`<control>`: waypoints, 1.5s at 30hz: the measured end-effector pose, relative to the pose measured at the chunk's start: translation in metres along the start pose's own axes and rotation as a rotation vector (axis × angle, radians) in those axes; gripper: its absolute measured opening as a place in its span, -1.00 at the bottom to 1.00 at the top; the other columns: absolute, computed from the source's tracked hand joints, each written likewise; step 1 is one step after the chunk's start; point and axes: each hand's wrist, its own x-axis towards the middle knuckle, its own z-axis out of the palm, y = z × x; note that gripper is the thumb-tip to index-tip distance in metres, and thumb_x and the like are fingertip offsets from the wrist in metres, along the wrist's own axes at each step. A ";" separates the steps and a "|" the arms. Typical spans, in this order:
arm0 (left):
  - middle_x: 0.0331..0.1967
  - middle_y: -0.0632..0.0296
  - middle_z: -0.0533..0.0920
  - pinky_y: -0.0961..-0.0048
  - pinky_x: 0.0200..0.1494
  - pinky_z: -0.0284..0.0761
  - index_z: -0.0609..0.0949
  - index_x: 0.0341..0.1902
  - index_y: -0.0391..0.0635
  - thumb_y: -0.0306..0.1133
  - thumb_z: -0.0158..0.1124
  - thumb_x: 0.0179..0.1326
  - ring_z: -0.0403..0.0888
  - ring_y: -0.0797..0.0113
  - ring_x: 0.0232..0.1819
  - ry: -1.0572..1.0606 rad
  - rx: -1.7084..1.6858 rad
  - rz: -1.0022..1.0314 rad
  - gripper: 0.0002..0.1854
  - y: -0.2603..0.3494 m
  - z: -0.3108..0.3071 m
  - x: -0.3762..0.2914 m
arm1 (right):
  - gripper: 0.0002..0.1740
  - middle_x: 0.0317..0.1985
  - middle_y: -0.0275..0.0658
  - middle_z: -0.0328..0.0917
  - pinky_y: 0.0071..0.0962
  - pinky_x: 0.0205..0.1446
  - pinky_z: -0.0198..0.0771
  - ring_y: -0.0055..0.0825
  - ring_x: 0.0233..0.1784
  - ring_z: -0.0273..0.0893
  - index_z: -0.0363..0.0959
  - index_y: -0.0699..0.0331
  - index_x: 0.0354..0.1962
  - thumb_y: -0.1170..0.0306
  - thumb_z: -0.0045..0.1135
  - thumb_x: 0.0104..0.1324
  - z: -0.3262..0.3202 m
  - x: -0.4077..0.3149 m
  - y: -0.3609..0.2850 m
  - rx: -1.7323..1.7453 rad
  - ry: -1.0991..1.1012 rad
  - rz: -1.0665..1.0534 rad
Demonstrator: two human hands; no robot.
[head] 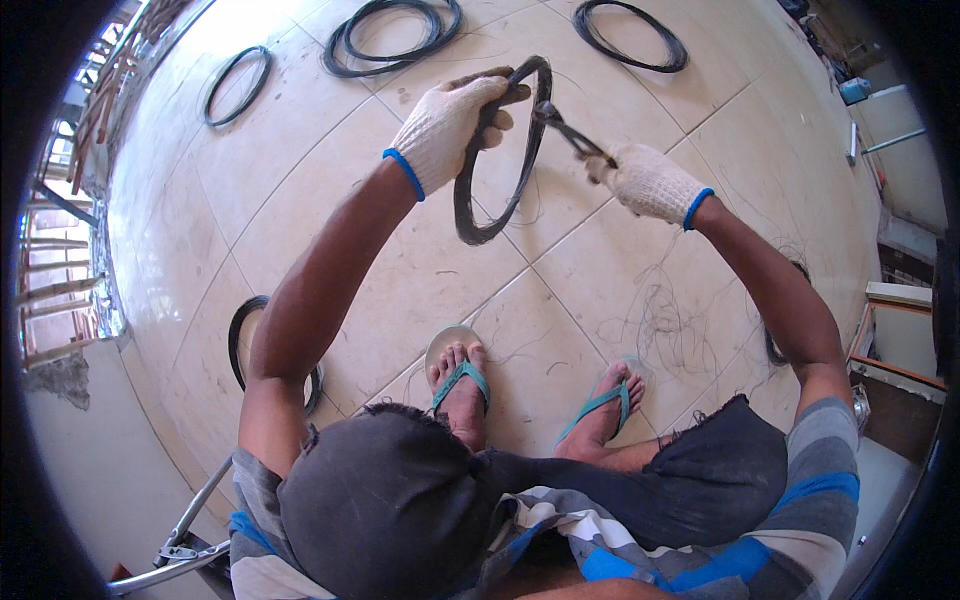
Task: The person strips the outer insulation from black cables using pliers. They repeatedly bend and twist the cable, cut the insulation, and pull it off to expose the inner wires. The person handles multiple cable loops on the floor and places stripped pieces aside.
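Observation:
My left hand (465, 124), in a white knit glove with a blue cuff, grips one side of a coil of thin dark wire (466, 202), which hangs above the tiled floor. My right hand (637, 180), gloved alike, is closed around the handles of pincers or pliers (576, 137). The tool's head meets the coil's right side, near its top. Whether the jaws are closed on a wire is too small to tell.
More wire coils (394, 56) lie on the tiled floor (337, 202), ahead and at both sides. Loose tangled wire (667, 330) lies near my right sandal (619, 397). A metal-tube frame (187, 559) stands at lower left, and an orange-edged frame (900, 337) at right.

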 end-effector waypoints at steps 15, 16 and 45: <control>-0.16 0.02 0.69 0.53 -0.23 0.85 0.49 0.38 -0.27 -0.31 0.05 0.71 0.76 0.36 -0.29 -0.025 -0.335 -0.118 -0.64 0.000 0.005 0.017 | -0.30 0.30 0.00 0.53 -0.04 0.19 0.68 0.02 0.22 0.66 0.34 0.16 0.54 0.34 0.29 0.51 -0.019 0.016 -0.001 -0.532 0.777 -0.164; -0.16 0.02 0.69 0.53 -0.23 0.85 0.48 0.39 -0.26 -0.31 0.05 0.71 0.76 0.36 -0.29 -0.022 -0.333 -0.122 -0.64 0.001 0.005 0.016 | -0.30 0.30 0.00 0.53 -0.05 0.19 0.68 0.02 0.22 0.66 0.35 0.16 0.54 0.33 0.30 0.51 -0.021 0.013 -0.006 -0.535 0.777 -0.153; -0.18 0.24 0.76 0.62 -0.54 0.25 0.72 0.08 -0.25 -0.16 0.30 0.60 0.36 0.62 -0.46 -0.016 0.006 -0.136 -0.66 0.007 0.012 0.009 | -0.67 -0.29 -0.10 0.72 -0.08 -0.18 0.63 -0.03 -0.25 0.73 0.69 0.18 -0.12 0.08 0.33 0.46 -0.048 0.040 0.028 -0.474 0.762 -0.453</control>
